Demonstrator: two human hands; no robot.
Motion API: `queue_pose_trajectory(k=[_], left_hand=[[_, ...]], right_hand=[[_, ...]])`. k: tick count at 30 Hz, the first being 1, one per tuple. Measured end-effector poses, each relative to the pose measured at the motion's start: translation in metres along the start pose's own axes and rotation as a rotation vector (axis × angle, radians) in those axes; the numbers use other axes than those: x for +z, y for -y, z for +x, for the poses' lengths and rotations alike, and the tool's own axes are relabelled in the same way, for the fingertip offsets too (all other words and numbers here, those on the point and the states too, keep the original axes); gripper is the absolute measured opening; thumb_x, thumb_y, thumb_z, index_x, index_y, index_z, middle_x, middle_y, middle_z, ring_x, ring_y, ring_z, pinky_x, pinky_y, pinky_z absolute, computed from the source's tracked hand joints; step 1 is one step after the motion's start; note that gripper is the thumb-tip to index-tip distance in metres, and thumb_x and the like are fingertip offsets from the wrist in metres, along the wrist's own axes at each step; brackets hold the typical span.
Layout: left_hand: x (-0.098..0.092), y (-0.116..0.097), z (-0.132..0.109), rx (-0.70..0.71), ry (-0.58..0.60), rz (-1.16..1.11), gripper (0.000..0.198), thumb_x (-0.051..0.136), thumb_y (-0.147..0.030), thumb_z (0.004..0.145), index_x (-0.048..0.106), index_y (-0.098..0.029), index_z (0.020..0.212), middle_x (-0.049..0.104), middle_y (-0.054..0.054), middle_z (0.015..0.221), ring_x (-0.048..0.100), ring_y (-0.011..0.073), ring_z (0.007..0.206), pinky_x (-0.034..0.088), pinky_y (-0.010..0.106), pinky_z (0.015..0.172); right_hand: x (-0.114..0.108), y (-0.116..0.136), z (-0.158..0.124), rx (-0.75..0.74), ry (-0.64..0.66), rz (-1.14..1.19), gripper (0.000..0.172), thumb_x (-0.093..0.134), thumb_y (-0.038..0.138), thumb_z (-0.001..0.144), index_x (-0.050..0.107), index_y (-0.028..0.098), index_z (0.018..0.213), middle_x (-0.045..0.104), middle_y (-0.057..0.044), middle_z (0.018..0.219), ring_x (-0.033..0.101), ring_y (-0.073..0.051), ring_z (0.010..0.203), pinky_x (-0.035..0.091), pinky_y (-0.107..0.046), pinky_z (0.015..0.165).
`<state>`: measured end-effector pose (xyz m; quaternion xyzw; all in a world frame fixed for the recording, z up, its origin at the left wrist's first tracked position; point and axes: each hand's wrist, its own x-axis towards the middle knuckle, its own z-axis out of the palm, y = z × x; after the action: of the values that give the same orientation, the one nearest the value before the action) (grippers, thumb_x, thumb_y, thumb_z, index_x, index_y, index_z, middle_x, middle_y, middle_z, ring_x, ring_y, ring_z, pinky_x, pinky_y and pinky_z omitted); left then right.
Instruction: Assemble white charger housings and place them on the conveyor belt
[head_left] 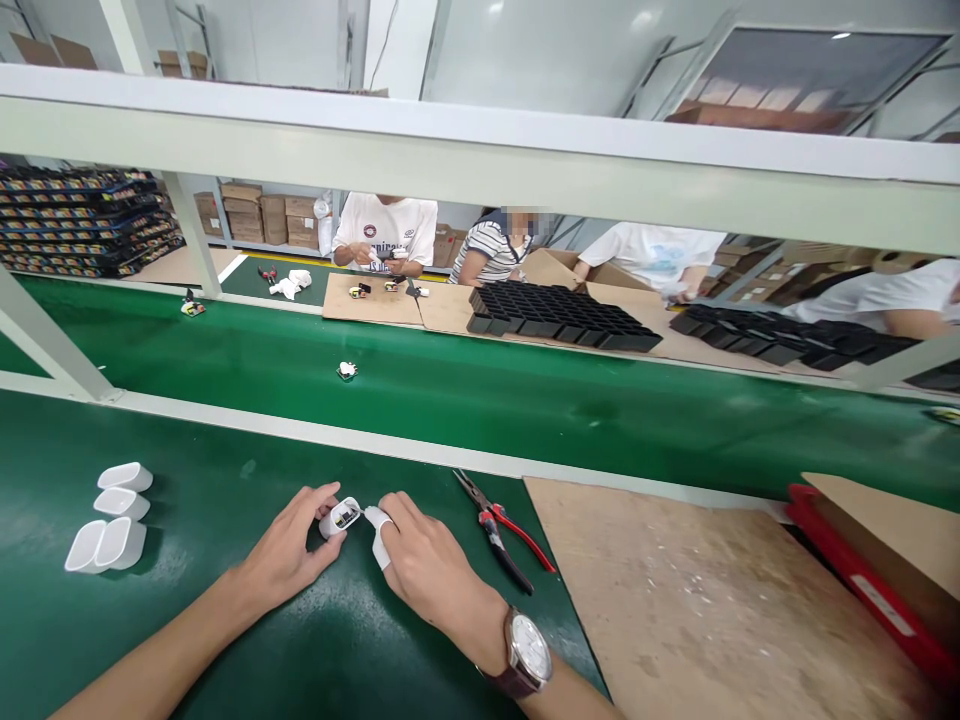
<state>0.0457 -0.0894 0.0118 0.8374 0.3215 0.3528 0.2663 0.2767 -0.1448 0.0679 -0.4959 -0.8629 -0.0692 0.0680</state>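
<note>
A small white plastic housing (328,526) is gripped between the thumb and fingers of my left hand (294,545), its open end tilted up. Inside the opening shows a dark circuit board (346,516) with small parts. My right hand (416,555), with white coverings on some fingers and a watch on the wrist, is closed in a pinch right beside that opening. Whatever its fingertips hold is too small to make out. Long-nose pliers (489,517) with red and black handles lie just right of my right hand. Several white housings (120,542) stand at the left.
A brown board (675,590) and a red bin (855,570) are at the right. Beyond a pale frame rail (315,436) runs a green belt (465,390) carrying a small assembly (346,370). Co-workers sit opposite, near black trays (559,315). A shelf beam (480,160) crosses overhead.
</note>
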Motion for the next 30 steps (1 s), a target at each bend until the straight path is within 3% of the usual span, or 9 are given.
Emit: queue_pose_trajectory(k=[12,19,23,26,30], left_hand=[[-0.005,-0.002,0.001,0.011,0.048,-0.011,0.056,0.056,-0.021,0.104,0.033,-0.031,0.155,0.063,0.007,0.117,0.065,0.0238,0.106,0.058,0.041,0.093],[-0.012,-0.007,0.010,0.179,0.086,-0.030,0.032,0.054,-0.015,0.106,0.057,-0.029,0.135,0.063,0.008,0.123,0.062,0.0222,0.110,0.055,0.037,0.096],[-0.016,-0.003,0.007,0.027,0.136,-0.066,0.026,0.058,-0.020,0.106,0.056,-0.029,0.130,0.064,0.006,0.121,0.064,0.0222,0.110,0.056,0.038,0.095],[-0.017,0.002,0.003,-0.068,0.157,-0.058,0.036,0.064,-0.027,0.104,0.051,-0.029,0.137,0.065,0.007,0.123,0.066,0.0240,0.110,0.058,0.040,0.095],[-0.015,0.005,0.005,0.153,0.131,-0.026,0.032,0.061,-0.026,0.107,0.054,-0.027,0.139,0.065,0.010,0.128,0.064,0.0257,0.115,0.058,0.041,0.097]], right_hand=[[-0.015,-0.003,0.000,-0.013,0.044,0.059,0.023,0.060,0.002,0.074,0.060,0.017,0.091,0.060,-0.009,0.103,0.057,-0.024,0.091,0.045,-0.034,0.056],[-0.003,-0.022,0.001,0.166,-0.064,0.134,0.019,0.050,0.005,0.093,0.061,0.016,0.102,0.060,-0.009,0.108,0.060,-0.023,0.097,0.050,-0.033,0.068],[0.015,-0.030,0.006,0.233,0.010,0.038,0.021,0.052,0.001,0.089,0.061,0.015,0.101,0.061,-0.009,0.102,0.060,-0.024,0.094,0.052,-0.035,0.077],[0.026,-0.033,0.006,0.257,0.032,0.001,0.024,0.053,-0.004,0.081,0.061,0.015,0.095,0.061,-0.010,0.097,0.061,-0.026,0.092,0.052,-0.037,0.080],[0.030,-0.034,0.005,0.277,0.029,-0.018,0.026,0.054,-0.005,0.079,0.058,0.016,0.093,0.060,-0.010,0.096,0.060,-0.026,0.091,0.050,-0.036,0.081]])
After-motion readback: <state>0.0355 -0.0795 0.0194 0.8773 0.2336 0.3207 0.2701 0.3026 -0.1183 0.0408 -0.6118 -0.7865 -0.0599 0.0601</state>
